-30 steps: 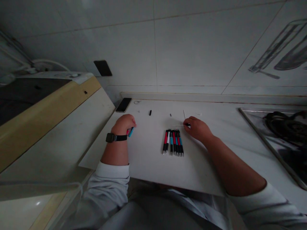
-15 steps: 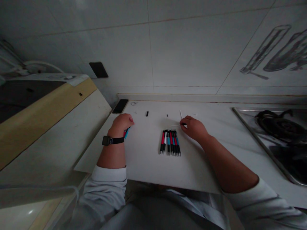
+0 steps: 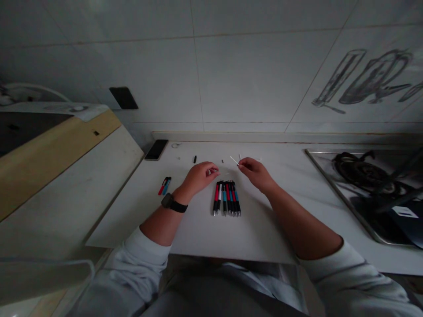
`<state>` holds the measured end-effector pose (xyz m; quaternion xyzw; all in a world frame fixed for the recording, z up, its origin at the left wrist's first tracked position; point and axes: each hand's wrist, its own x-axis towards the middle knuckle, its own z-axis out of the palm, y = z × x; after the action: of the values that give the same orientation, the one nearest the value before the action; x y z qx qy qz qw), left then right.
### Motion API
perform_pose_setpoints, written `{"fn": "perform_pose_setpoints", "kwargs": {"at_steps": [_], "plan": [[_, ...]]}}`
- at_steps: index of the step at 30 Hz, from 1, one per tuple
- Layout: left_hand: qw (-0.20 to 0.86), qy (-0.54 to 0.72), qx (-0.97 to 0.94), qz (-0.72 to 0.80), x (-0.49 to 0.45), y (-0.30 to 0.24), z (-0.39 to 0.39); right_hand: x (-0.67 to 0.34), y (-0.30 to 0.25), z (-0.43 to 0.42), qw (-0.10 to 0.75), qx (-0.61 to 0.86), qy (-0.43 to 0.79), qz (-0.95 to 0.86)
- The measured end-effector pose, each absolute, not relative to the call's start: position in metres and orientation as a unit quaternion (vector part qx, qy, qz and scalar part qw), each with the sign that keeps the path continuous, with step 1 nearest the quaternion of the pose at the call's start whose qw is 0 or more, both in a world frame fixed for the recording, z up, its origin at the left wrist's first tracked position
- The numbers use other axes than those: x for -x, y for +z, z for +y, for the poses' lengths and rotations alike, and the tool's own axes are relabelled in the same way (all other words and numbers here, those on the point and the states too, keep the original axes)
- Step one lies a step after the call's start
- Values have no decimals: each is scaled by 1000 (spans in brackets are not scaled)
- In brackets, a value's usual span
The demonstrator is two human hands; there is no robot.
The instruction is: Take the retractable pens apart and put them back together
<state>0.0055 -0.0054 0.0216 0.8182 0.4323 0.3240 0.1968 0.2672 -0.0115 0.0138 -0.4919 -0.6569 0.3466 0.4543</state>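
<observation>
My right hand pinches one white stick; my left hand's hold I can't tell. Seven pens, two barrels, one phone; white counter, tiled wall.

No lettering can be read; the white label on the stove is too small to decipher.

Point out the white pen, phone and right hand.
White pen (image 3: 220,189): head view, on its white barrel.
Phone (image 3: 156,150): head view, middle of its dark screen.
Right hand (image 3: 257,174): head view, on the back of the hand.
</observation>
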Motion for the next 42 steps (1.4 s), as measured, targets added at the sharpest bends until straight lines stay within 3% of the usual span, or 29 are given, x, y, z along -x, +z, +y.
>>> {"fn": "perform_pose_setpoints", "kwargs": {"at_steps": [4, 10, 22, 31, 42], "plan": [[278, 352, -801, 396, -26, 18, -17, -244, 12, -20, 507, 407, 490, -580], [341, 374, -764, 401, -36, 14, -23, -222, 10, -30, 507, 391, 541, -546], [257, 387, -777, 424, -36, 13, -23, -217, 6, -32, 532, 377, 622, -434], [253, 377, -796, 400, -35, 12, -19, -220, 5, -30, 559, 373, 599, -436], [170, 343, -831, 404, -32, 16, -21, -227, -1, -23, 588, 368, 606, -389]]}}
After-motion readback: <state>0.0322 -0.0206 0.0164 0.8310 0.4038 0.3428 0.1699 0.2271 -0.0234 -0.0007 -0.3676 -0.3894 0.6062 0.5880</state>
